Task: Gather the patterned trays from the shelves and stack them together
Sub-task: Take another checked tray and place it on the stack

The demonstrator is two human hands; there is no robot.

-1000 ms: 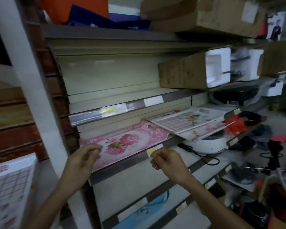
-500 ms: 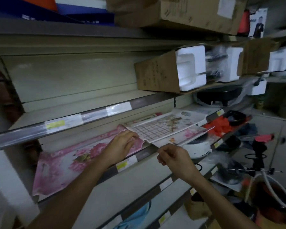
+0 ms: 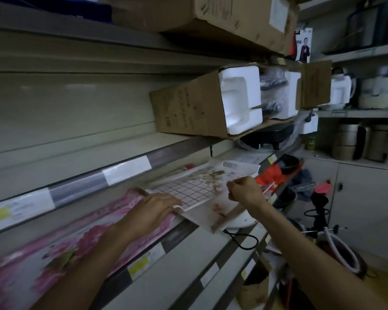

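A pink floral tray lies along the shelf at lower left. To its right a white tray with a grid pattern rests on top of another white patterned tray that juts past the shelf edge. My left hand lies flat, fingers on the near left edge of the grid tray, over the pink tray's right end. My right hand is curled at the grid tray's right edge; whether it grips the tray is hidden.
A cardboard box with white foam sits on the shelf above. A white appliance with a black cord lies under the trays. Red items, metal pots and floor clutter fill the right.
The view has swung right and closer. My left hand slid from the pink tray onto the grid tray's edge. My right hand rose from the shelf front to the tray's right side.
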